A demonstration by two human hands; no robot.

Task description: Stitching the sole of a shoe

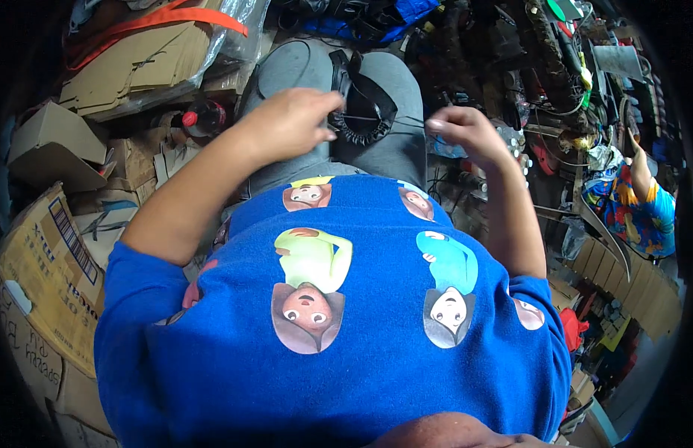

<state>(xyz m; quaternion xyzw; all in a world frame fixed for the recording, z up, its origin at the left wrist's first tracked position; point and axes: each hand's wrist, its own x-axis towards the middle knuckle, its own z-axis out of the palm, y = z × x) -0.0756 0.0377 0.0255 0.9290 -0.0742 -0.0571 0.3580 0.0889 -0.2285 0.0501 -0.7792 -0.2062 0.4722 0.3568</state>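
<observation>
A black shoe, or a piece shaped like one, rests on my lap between my grey-trousered thighs. Its opening faces up, and a row of ridged stitches runs along the near rim. My left hand is at its left side, fingers curled; a thin thread stretches from there across the opening. To the right, my right hand is apart from the shoe, thumb and forefinger pinched. Dark thread runs from the shoe's right edge toward those fingertips. Whether a needle is in either hand is too small to tell.
Flattened cardboard with an orange strap lies at the far left, near a red-capped bottle and an open carton. Cluttered tools and scraps crowd the right. Another person's arm shows at the far right edge.
</observation>
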